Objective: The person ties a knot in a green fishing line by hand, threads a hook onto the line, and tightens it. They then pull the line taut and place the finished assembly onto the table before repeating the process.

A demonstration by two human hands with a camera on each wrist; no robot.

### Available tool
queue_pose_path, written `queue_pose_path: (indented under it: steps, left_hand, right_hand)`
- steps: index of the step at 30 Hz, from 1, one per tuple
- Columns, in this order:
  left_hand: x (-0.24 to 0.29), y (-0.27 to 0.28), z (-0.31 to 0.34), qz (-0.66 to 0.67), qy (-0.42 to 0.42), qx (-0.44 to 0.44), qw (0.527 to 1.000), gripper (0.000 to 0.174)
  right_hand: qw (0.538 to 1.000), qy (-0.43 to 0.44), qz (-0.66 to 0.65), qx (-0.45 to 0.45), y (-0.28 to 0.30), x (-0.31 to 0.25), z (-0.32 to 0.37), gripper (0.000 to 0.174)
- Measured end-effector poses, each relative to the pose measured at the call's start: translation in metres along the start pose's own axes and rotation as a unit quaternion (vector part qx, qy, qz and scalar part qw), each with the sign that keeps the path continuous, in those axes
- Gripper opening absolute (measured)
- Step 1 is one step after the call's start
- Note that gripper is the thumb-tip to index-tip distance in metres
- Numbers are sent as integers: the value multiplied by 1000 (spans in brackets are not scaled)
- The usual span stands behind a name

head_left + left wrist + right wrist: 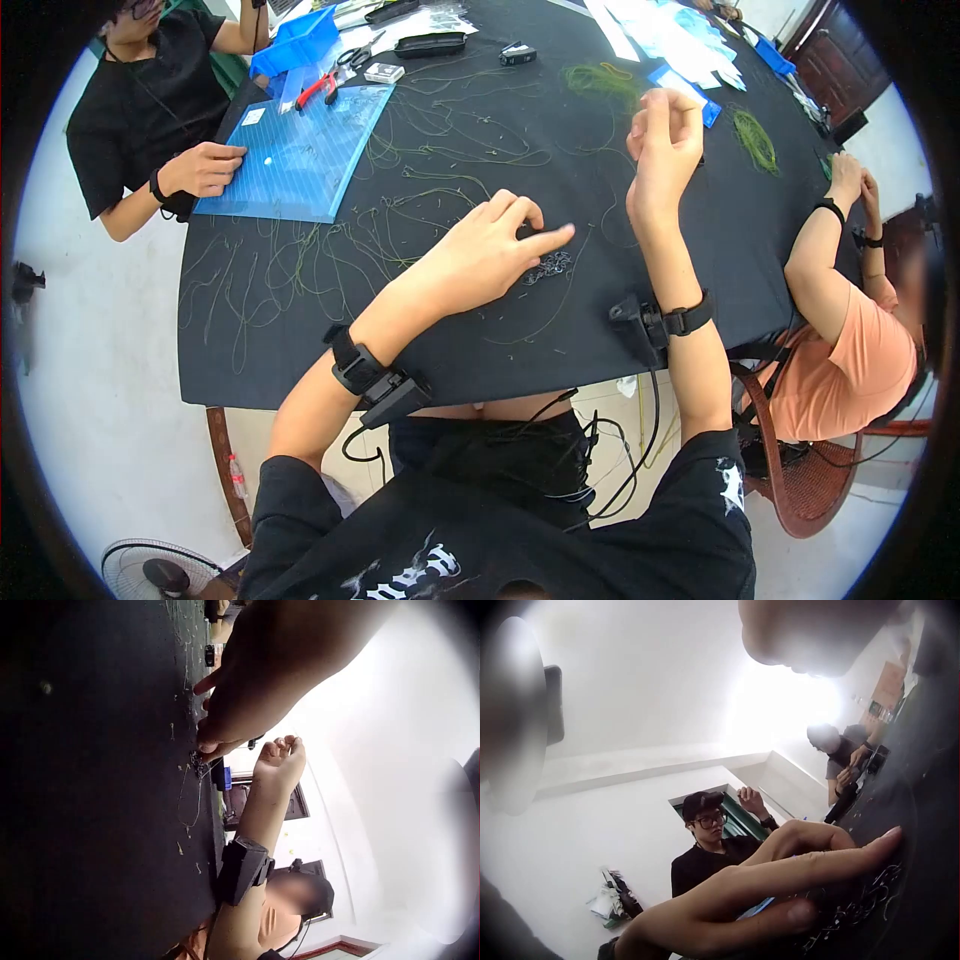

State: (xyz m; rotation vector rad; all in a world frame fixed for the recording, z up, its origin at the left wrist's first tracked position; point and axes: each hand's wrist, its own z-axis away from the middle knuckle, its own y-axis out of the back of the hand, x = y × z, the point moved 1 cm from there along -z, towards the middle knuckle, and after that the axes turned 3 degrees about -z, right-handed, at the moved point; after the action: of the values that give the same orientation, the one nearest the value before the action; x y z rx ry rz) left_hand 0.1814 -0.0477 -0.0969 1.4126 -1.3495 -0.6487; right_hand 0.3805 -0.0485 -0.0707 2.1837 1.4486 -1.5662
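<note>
Over the black table, my left hand [480, 255] has its index finger stretched out and its thumb apart from it. Under its fingertips is a small pile of metal hooks [550, 267], partly covered by the hand. The same pile of hooks [862, 900] shows as thin curved pieces in the right wrist view. My right hand [665, 150] is raised to the right, palm side up, with curled fingers pinched together. A thin pale line [231, 752] runs from near the left fingertips toward the right hand [279, 766]. The right hand's pinched fingertips hide what lies between them.
Loose green threads [440, 140] spread across the table. A blue board [300, 160] lies at the left, with red-handled pliers [318, 92] on it and another person's hand [205, 168] at its edge. A green thread bundle [755, 140] lies by a seated person [850, 350].
</note>
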Motion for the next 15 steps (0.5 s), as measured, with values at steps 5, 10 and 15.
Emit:
queue_pose_path:
  steps: [5,10,15]
  left_hand:
    - [-9,3,-1,4,-8,59,998,30]
    - [-13,25,5,31,66,272,959,10]
    - [-8,42,16,18,12,464,886,23]
  right_hand:
    - [997,-36,38,-59,-8,-1,5,13]
    - [941,-174,74,-279,-19,-13,14,15]
    - [862,-204,46,-461,-27,-20,38,16]
